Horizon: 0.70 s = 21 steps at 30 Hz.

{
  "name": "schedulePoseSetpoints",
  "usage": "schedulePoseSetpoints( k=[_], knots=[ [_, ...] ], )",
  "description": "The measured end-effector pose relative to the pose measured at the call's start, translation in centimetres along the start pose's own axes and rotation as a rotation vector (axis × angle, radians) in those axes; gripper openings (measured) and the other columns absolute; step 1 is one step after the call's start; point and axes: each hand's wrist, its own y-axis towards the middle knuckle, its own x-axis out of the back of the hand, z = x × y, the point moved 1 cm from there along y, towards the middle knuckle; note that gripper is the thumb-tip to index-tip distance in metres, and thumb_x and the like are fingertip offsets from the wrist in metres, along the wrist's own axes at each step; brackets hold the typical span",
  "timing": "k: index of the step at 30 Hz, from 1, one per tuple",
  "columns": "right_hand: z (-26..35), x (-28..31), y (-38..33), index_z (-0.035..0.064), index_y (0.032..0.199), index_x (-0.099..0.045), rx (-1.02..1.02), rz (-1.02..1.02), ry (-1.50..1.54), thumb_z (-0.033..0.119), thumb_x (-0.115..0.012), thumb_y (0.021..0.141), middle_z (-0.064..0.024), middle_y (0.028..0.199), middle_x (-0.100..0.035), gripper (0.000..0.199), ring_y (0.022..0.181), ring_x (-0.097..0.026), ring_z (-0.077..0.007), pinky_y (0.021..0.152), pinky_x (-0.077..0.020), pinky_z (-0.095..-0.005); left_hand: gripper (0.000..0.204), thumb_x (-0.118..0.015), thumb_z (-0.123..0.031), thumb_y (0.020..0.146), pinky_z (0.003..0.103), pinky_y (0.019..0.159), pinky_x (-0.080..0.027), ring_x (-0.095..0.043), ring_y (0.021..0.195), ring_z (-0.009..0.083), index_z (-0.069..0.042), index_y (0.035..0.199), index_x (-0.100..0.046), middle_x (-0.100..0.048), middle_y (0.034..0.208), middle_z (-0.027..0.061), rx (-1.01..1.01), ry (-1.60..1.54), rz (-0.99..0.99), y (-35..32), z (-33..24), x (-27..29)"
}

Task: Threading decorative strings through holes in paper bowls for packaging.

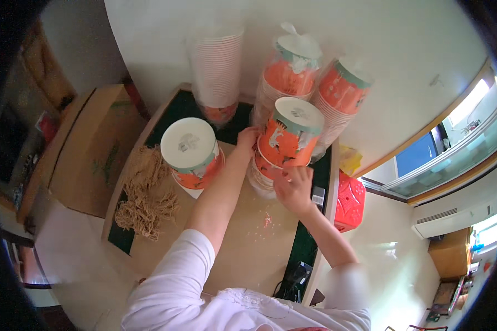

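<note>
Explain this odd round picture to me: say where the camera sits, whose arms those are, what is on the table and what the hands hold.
There is no machine here. The camera is worn on a person's head and looks down through a very wide lens, so straight edges bend and the corners go dark. The two arms in white sleeves coming from the lower edge are that person's own.

Both hands are on a stack of orange paper cups lying bottom-up: the left hand touches its far side, the right hand grips its lower rim.

On the table are also a shorter cup stack, a heap of tan twine, and three tall cup stacks in clear plastic sleeves by the wall. A cardboard box stands to the left, a red stool to the right.
</note>
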Motion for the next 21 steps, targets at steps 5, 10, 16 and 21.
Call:
schedulePoseSetpoints(
  k=[5,10,16,21],
  knots=[
    [-3.5,4.4,8.1,0.0140,0.110,-0.061,-0.266,-0.050,-0.152,0.019,-0.062,0.079,-0.0136,0.119,-0.052,0.031,0.112,-0.047,-0.0343,0.093,-0.0352,-0.0500,0.023,-0.051,-0.009,0.088,0.028,0.074,-0.048,-0.059,0.080,0.0179,-0.002,0.110,-0.055,-0.062,0.093,0.0079,-0.252,0.055,-0.292,-6.9,1.3,-2.1],
    [-6.3,1.1,5.1,0.0169,0.120,-0.058,-0.264,0.179,-0.149,0.022,-0.059,0.084,-0.0116,0.126,-0.052,0.036,0.116,-0.047,-0.0308,0.097,-0.0335,-0.0475,0.022,-0.058,-0.004,0.084,0.026,0.074,-0.048,-0.059,0.085,0.0141,-0.004,0.106,-0.056,-0.061,0.094,0.0072,-0.435,0.588,-0.155,-18.1,4.0,0.6],
    [-4.2,-0.2,1.1,0.0148,0.122,-0.057,-0.281,0.183,-0.117,0.018,-0.058,0.084,-0.0129,0.128,-0.052,0.037,0.117,-0.047,-0.0327,0.098,-0.0342,-0.0472,0.011,-0.058,-0.007,0.087,0.024,0.067,-0.050,-0.061,0.077,0.0110,-0.004,0.097,-0.061,-0.064,0.089,0.0043,-0.169,0.616,-0.157,-28.5,5.7,9.6],
    [-4.0,-0.9,0.9,0.0143,0.122,-0.057,-0.261,0.220,-0.164,0.016,-0.057,0.085,-0.0130,0.129,-0.051,0.037,0.118,-0.046,-0.0330,0.099,-0.0342,-0.0452,0.012,-0.057,-0.012,0.090,0.024,0.066,-0.050,-0.061,0.073,0.0096,-0.003,0.097,-0.061,-0.064,0.084,0.0036,-0.120,0.653,-0.250,-31.4,3.0,15.1]
  ],
)
